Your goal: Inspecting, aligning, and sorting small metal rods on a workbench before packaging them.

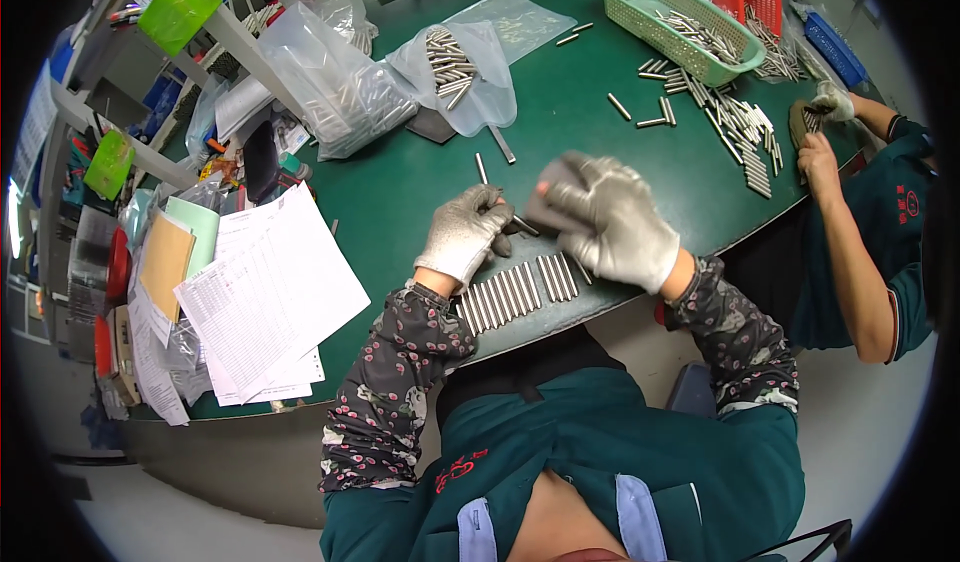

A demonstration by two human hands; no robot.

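1. The left hand (462,234) is curling closed around a thin metal rod (521,225), with the fingers bunched on its near end; the rod's free end is poking out toward the right hand.

2. The right hand (612,220) is hovering just beside the left, blurred with motion, its fingers folded over a dark flat pad (548,200) (I cannot tell exactly what it is). The pad is sitting right over the rod's free end, so the two hands are almost meeting.

3. The rod's long axis is running roughly from the left hand across to the right, tilting slightly toward the person.

4. Just below both hands, at the near edge of the green bench (590,142), a row of metal rods (517,293) is lying side by side, their long axes pointing away from the person. The row is sitting closer to the left hand's wrist, though its right end is reaching under the right hand.

5. A lone rod (481,168) is lying beyond the left hand, farther out on the bench.
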